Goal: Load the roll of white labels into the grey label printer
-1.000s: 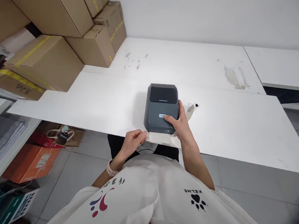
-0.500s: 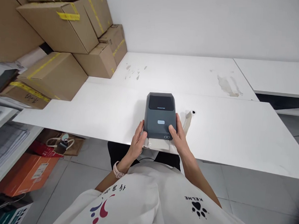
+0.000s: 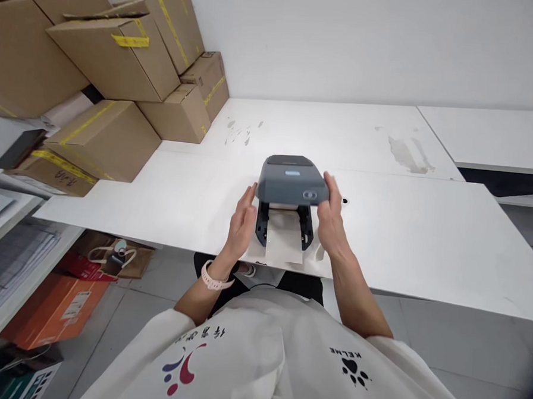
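Note:
A dark grey label printer stands near the front edge of a white table. Its lid is swung up, and white label paper shows inside and runs out toward me. My left hand presses against the lid's left side with fingers held together. My right hand grips the lid's right side, thumb on its front. A pink watch sits on my left wrist.
Stacked cardboard boxes with yellow tape fill the table's left end. A second white table stands at the right. Below left are shelves, an orange box and a brown bag on the floor. A small cable hole is beside the printer.
Both hands moved to the printer's sides and lifted its lid open. Before, my right hand pressed the lid's button and my left held the paper's edge.

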### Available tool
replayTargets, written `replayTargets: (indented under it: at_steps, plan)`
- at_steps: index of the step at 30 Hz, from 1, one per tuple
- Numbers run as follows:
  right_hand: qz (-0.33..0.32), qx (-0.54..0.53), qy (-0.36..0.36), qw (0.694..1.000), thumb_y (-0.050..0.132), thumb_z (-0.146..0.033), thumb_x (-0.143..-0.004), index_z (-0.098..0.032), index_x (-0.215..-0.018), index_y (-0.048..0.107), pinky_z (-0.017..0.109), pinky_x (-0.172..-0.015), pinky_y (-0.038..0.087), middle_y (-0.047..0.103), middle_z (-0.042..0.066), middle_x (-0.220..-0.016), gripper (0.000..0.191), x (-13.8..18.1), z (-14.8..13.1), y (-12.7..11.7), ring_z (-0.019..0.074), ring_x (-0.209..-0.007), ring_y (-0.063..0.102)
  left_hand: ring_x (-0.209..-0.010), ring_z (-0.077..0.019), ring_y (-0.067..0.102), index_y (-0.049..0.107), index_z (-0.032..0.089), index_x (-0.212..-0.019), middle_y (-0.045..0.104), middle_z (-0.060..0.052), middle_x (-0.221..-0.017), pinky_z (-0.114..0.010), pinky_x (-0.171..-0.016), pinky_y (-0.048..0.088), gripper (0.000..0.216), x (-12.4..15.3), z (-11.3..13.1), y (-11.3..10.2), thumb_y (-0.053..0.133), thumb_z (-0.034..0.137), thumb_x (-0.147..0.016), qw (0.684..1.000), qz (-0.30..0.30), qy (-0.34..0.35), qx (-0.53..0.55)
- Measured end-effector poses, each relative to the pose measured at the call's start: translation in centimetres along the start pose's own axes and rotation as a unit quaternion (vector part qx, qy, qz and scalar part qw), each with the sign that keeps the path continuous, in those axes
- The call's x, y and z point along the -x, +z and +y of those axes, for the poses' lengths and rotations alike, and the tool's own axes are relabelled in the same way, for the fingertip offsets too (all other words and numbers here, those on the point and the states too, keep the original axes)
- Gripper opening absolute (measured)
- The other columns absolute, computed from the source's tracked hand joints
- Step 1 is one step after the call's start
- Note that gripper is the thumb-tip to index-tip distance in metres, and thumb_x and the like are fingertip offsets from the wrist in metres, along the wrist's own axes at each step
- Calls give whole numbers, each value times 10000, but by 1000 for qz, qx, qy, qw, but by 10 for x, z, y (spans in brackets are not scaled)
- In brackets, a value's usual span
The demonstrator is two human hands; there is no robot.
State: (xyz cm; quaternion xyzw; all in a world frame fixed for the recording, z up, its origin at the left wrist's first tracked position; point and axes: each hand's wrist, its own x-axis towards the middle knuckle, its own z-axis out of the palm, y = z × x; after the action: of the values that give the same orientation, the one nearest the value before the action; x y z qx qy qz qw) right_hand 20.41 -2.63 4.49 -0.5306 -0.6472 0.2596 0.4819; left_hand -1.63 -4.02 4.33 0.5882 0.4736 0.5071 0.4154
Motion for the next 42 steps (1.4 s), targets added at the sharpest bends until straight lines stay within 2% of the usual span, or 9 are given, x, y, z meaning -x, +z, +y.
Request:
replayTargets:
  at_steps: [6,12,20,22,25,29,34,38,42]
  plan:
    - [75,47,-90,992,90,-794,-978,-426,-1663,33,644,-1277,241,227,21,-1738,779,-114,-1,3,338,-1629,196,-1432,-352,475,419,284,-1571,497,-133,-1568,-484,-1098,462,725,-43,-25,12,643,448,-902,987,9,-108,-120]
    - [41,100,-81,991,51,-872,-913,-391,-1669,20,616,-1235,317,277,50,-1718,897,-206,28,13,365,-1598,278,-878,-260,643,605,203,-1365,666,-76,-976,-376,-784,477,564,-56,-43,14,632,311,-812,966,19,-174,-192]
    - [200,86,-177,960,369,-733,-1000,-247,-1569,310,580,-1276,247,398,151,-1630,751,-143,-13,1,341,-1553,320,-743,-208,592,617,195,-1253,606,-21,-826,-306,-639,387,472,-63,-46,16,626,260,-786,965,22,-190,-178]
    - [145,95,-204,964,432,-623,-1024,-226,-1439,459,571,-1189,384,578,160,-1446,575,-114,-16,-1,332,-1400,513,-743,-199,588,618,193,-1241,603,-16,-823,-298,-639,384,454,-64,-44,17,615,238,-789,963,17,-191,-188]
    - [-118,159,-140,970,581,-466,-973,-228,-1393,486,502,-996,542,704,118,-1260,491,-91,-11,8,312,-1182,675,-743,-194,580,632,192,-1202,598,-7,-801,-299,-663,387,424,-65,-40,18,601,192,-779,959,13,-186,-215]
    - [-385,353,-46,851,730,-367,-850,-162,-1551,371,548,-1032,495,654,218,-1395,813,-99,-2,32,426,-1271,633,-716,-192,567,633,196,-1201,584,7,-766,-303,-661,385,434,-65,-41,19,596,170,-769,960,18,-186,-207]
    - [-441,349,-46,825,800,-346,-750,-147,-1602,329,537,-1026,510,646,231,-1407,993,-114,-3,34,434,-1243,649,-699,-185,555,632,181,-1206,564,12,-756,-303,-638,373,444,-65,-49,19,599,162,-763,968,29,-173,-182]
    - [-449,144,-93,877,841,-395,-703,-301,-1618,325,460,-1082,518,542,97,-1566,1055,-113,-11,-22,340,-1329,610,-713,-185,555,638,170,-1198,558,17,-748,-305,-660,377,447,-65,-49,19,613,158,-753,969,36,-177,-167]
    - [-334,24,-78,939,914,-421,-639,-274,-1414,592,452,-1097,508,655,72,-1412,852,-119,9,-82,343,-1299,617,-709,-181,544,647,173,-1181,541,24,-732,-307,-668,375,437,-64,-50,20,620,161,-745,973,44,-172,-150]
